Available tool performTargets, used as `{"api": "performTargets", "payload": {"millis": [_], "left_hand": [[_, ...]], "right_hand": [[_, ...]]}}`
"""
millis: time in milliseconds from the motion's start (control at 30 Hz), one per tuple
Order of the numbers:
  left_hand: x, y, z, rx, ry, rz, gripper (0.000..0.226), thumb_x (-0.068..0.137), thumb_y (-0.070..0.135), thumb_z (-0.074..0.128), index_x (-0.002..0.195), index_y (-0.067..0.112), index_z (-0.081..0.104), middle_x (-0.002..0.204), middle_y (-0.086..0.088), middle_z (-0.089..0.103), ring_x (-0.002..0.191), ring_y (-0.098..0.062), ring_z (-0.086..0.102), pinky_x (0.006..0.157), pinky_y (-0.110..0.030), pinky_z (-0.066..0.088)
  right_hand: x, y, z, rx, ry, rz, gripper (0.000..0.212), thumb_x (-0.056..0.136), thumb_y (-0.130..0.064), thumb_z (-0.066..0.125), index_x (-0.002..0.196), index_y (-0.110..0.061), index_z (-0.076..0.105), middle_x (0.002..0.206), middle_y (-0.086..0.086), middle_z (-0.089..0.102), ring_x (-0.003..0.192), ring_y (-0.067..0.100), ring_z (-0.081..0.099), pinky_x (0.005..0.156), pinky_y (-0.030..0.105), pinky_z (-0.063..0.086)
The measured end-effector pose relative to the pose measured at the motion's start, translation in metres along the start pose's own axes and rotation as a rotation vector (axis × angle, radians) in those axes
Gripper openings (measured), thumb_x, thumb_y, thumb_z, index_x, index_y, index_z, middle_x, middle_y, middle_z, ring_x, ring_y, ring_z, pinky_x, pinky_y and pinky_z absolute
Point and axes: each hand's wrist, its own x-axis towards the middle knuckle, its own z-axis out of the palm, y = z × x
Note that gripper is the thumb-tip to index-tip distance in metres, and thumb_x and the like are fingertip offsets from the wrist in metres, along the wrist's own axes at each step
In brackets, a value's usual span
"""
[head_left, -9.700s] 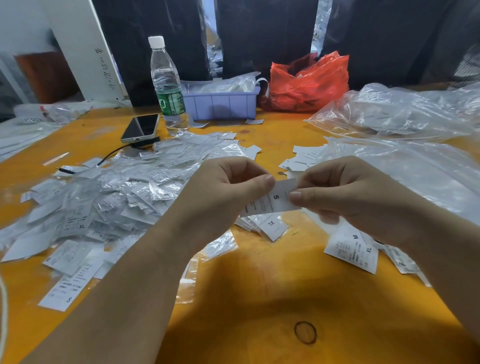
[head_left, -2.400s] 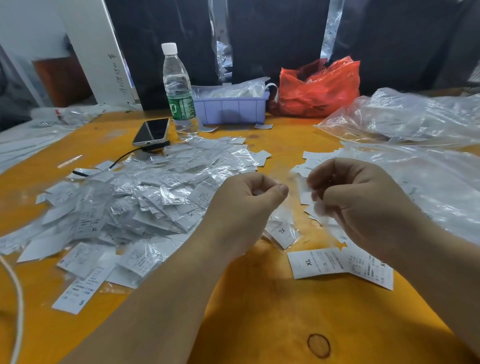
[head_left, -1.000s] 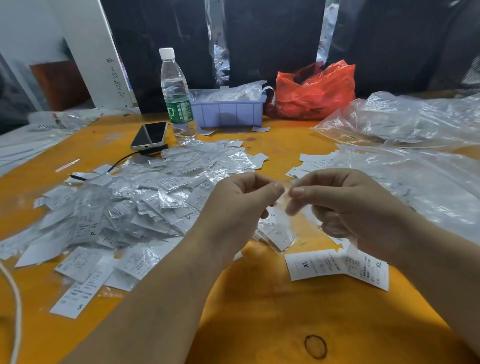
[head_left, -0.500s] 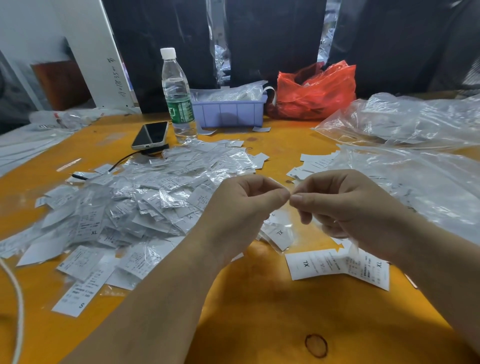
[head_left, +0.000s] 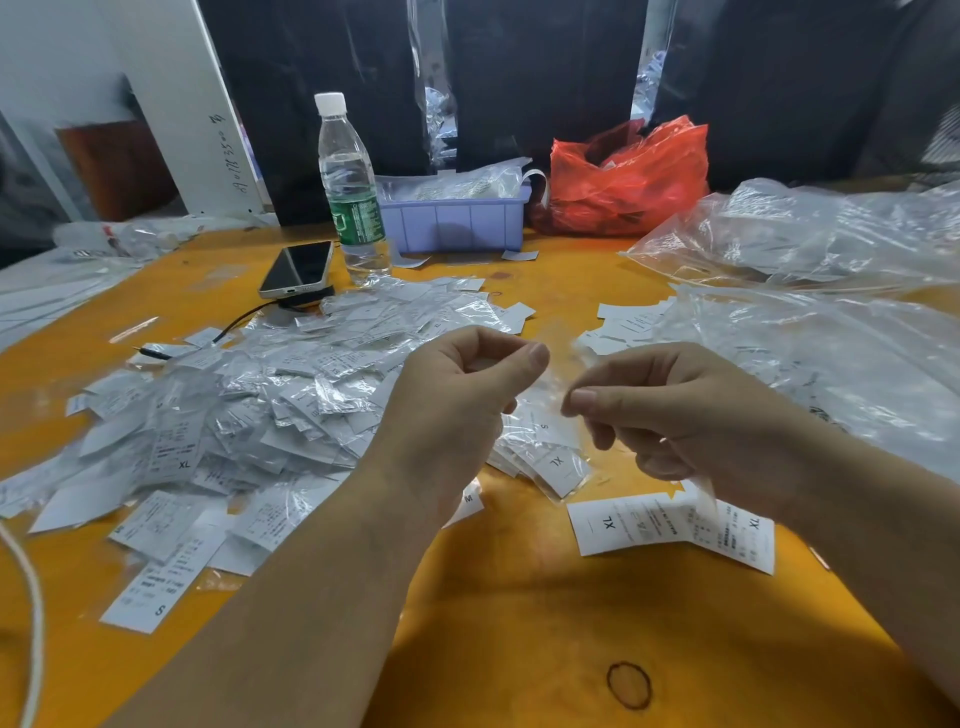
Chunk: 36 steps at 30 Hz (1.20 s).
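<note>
Above the orange table (head_left: 519, 613), my left hand (head_left: 457, 400) and my right hand (head_left: 675, 415) each pinch one side of a small clear plastic bag (head_left: 553, 376) between thumb and forefinger. The film is thin and hard to make out. A white strip (head_left: 704, 496) hangs from under my right hand's curled lower fingers. Below the hands lies a short stack of bagged size labels (head_left: 550, 460). Two loose white XL labels (head_left: 639, 525) lie flat at the near right. A big heap of bagged labels (head_left: 249, 410) spreads out on the left.
At the back stand a water bottle (head_left: 350, 192), a phone (head_left: 298, 267) on a cable, a purple bin (head_left: 457, 226) and a red plastic bag (head_left: 628, 176). Large clear plastic bags (head_left: 810, 332) cover the right side. A white cord (head_left: 34, 597) runs along the left edge.
My two hands, fingertips nearly touching half a second ago, have drawn apart sideways with the clear bag held between them. The labels on the table have not moved.
</note>
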Motion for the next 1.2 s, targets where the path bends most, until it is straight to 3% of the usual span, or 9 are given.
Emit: {"api": "performTargets", "payload": {"millis": [167, 300, 467, 667, 800, 900, 1067, 1133, 1200], "left_hand": [[0.0, 0.001, 0.001, -0.046, 0.026, -0.045, 0.015, 0.087, 0.028, 0.07, 0.085, 0.014, 0.07, 0.065, 0.007, 0.058, 0.063, -0.01, 0.051, 0.054, -0.024, 0.043], [-0.002, 0.002, 0.003, 0.032, -0.101, -0.07, 0.043, 0.074, 0.052, 0.066, 0.092, 0.014, 0.074, 0.079, 0.006, 0.064, 0.068, -0.008, 0.054, 0.061, -0.027, 0.043], [-0.003, 0.0, 0.004, 0.093, -0.135, -0.028, 0.011, 0.087, 0.02, 0.068, 0.081, 0.012, 0.072, 0.062, 0.009, 0.058, 0.057, -0.004, 0.051, 0.056, -0.019, 0.04], [-0.002, 0.002, 0.001, 0.172, -0.19, 0.045, 0.015, 0.084, 0.016, 0.066, 0.07, 0.009, 0.065, 0.052, 0.009, 0.046, 0.048, -0.004, 0.042, 0.056, -0.023, 0.035], [-0.002, 0.001, 0.001, 0.137, -0.175, 0.077, 0.027, 0.088, 0.033, 0.067, 0.079, 0.008, 0.07, 0.06, 0.009, 0.055, 0.055, -0.005, 0.047, 0.056, -0.018, 0.039], [-0.001, 0.002, 0.0, 0.11, -0.105, 0.117, 0.015, 0.095, 0.022, 0.059, 0.096, 0.018, 0.074, 0.065, 0.013, 0.063, 0.06, -0.002, 0.054, 0.056, -0.015, 0.043], [-0.002, 0.001, 0.001, 0.108, -0.106, 0.135, 0.047, 0.095, 0.015, 0.06, 0.139, 0.028, 0.049, 0.076, 0.01, 0.07, 0.063, 0.001, 0.059, 0.058, -0.013, 0.047], [-0.004, 0.001, 0.003, 0.112, -0.12, 0.132, 0.051, 0.094, 0.014, 0.062, 0.14, 0.025, 0.046, 0.076, 0.01, 0.07, 0.064, 0.002, 0.062, 0.058, -0.012, 0.047], [-0.005, 0.001, 0.005, 0.125, -0.123, 0.133, 0.035, 0.093, 0.012, 0.063, 0.125, 0.023, 0.057, 0.079, 0.01, 0.071, 0.063, 0.002, 0.063, 0.056, -0.011, 0.046]], "right_hand": [[0.0, -0.001, -0.001, 0.041, 0.079, -0.003, 0.027, 0.063, -0.029, 0.075, 0.077, -0.005, 0.072, 0.059, 0.006, 0.053, 0.043, 0.009, 0.028, 0.038, 0.019, 0.024], [-0.001, -0.001, 0.0, 0.06, 0.101, -0.003, 0.028, 0.059, -0.032, 0.077, 0.071, -0.008, 0.069, 0.055, 0.003, 0.051, 0.04, 0.008, 0.028, 0.038, 0.019, 0.024], [-0.003, -0.002, -0.001, 0.043, 0.042, 0.011, 0.023, 0.069, -0.027, 0.073, 0.076, -0.006, 0.068, 0.052, -0.001, 0.053, 0.036, 0.005, 0.031, 0.036, 0.017, 0.022], [-0.004, -0.004, -0.007, 0.013, -0.108, 0.075, 0.018, 0.069, -0.022, 0.072, 0.077, -0.005, 0.071, 0.063, 0.007, 0.056, 0.037, 0.005, 0.033, 0.036, 0.017, 0.023], [-0.002, -0.003, -0.009, 0.075, -0.031, 0.05, 0.021, 0.067, -0.022, 0.073, 0.076, -0.004, 0.07, 0.054, 0.003, 0.051, 0.035, 0.006, 0.031, 0.035, 0.017, 0.024], [0.0, -0.005, -0.015, 0.211, 0.142, 0.016, 0.02, 0.068, -0.024, 0.072, 0.074, -0.005, 0.068, 0.048, -0.001, 0.047, 0.034, 0.007, 0.025, 0.034, 0.018, 0.02], [0.001, -0.004, -0.014, 0.383, 0.267, 0.001, 0.012, 0.074, -0.023, 0.069, 0.075, -0.011, 0.07, 0.052, -0.003, 0.048, 0.033, 0.004, 0.026, 0.032, 0.014, 0.023], [0.001, -0.003, -0.013, 0.413, 0.294, 0.008, 0.011, 0.075, -0.024, 0.069, 0.076, -0.012, 0.071, 0.056, -0.003, 0.051, 0.033, 0.004, 0.027, 0.032, 0.014, 0.025], [0.002, -0.002, -0.012, 0.438, 0.331, 0.014, 0.014, 0.073, -0.025, 0.071, 0.078, -0.012, 0.07, 0.061, -0.002, 0.052, 0.035, 0.005, 0.026, 0.032, 0.014, 0.025]]}}
